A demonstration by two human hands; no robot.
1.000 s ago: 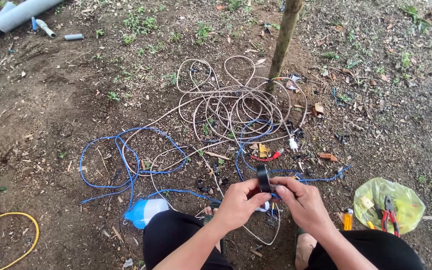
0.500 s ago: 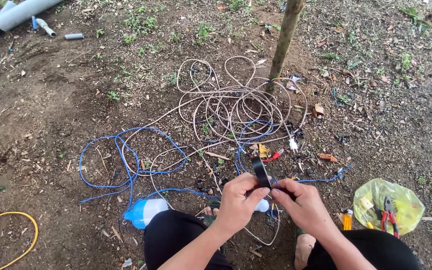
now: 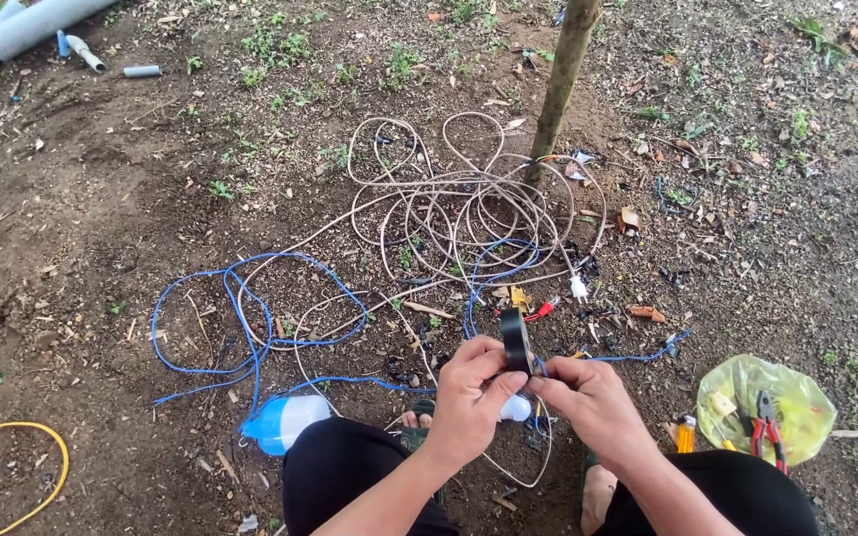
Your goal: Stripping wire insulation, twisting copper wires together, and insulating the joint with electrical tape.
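Black tape in a small roll stands on edge between the two hands, low in the middle of the view above the bare earth: the left hand has its fingers closed on the roll's lower side, and the right hand pinches its fingers together just beside it, over a white bulb-like piece and thin wires. Beyond the hands lie a tangle of beige cable by a thin tree trunk and loops of blue wire, with a blue-and-white bottle at the left knee and red-handled pliers in a yellow bag on the right.
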